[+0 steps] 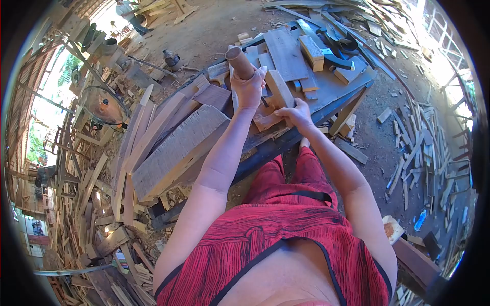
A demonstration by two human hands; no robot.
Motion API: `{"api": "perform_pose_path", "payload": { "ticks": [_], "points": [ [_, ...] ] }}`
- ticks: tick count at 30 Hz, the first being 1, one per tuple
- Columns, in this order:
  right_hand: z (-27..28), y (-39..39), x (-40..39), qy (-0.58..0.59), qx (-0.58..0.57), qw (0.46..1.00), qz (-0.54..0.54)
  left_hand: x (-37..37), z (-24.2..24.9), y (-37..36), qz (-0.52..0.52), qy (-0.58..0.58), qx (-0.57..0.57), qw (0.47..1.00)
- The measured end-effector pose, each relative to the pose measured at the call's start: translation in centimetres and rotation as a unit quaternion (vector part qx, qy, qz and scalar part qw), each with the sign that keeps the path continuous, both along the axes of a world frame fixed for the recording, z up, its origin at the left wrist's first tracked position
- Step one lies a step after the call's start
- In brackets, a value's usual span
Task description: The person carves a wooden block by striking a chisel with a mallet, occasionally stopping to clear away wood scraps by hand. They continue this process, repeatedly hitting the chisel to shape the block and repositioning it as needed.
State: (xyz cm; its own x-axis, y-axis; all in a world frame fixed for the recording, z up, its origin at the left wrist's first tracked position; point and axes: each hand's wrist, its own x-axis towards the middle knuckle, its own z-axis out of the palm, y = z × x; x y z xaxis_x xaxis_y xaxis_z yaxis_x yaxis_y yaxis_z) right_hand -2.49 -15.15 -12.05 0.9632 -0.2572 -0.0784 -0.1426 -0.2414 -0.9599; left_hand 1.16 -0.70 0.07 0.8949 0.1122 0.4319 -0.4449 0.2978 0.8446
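My left hand (248,89) is wrapped around the thick, round wooden handle of a chisel (240,62), held with its butt end up. Below the fist its narrow dark shaft points down at the wood. My right hand (297,115) grips the near end of a pale wooden workpiece (279,91) on the bench, thumb and fingers closed on it. A reddish flat part of wood (268,121) lies under the fingertips, beside the chisel's tip. The tip itself is too small to make out.
Boards (282,53), a wood block (311,52) and a saw with a curved dark handle (338,62) lie on the workbench (352,84). A large beam (181,148) sits to the left. Offcuts (408,148) litter the ground; a standing fan (104,104) is at left.
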Motion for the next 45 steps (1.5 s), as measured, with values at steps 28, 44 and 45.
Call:
{"api": "perform_pose_path", "payload": {
  "ticks": [28, 44, 45],
  "points": [
    [30.4, -0.8, -4.2, -0.164, -0.385, 0.892, 0.171, 0.7, -1.6, -1.1, -0.02, -0.03, 0.058, 0.998],
    [28.5, -0.9, -3.7, -0.12, -0.236, 0.945, 0.19, 1.6, -2.4, -0.9, -0.006, -0.021, 0.077, 0.997],
    [28.4, -1.1, -3.4, -0.121, -0.236, 0.945, 0.189, 1.5, -2.1, -0.9, -0.012, -0.043, 0.072, 0.996]
  ]
}}
